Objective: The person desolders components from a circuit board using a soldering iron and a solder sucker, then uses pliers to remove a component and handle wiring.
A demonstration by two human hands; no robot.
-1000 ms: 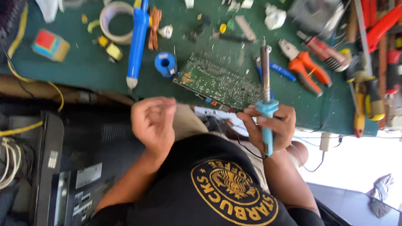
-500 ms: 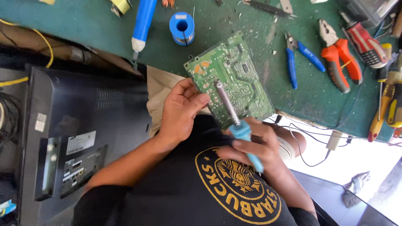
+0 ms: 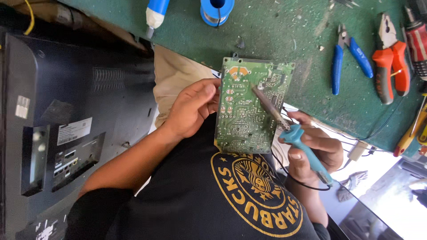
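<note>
Head: circuit board (image 3: 249,106) now nearer, soldering iron (image 3: 291,133) tip lower

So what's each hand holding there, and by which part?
The left hand grips the green circuit board by its left edge; the right hand holds the soldering iron by its blue handle.

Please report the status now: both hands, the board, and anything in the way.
Left hand grips circuit board by its edge. Right hand holds soldering iron, tip on the board. Board half off the bench. Nothing blocking.
</note>
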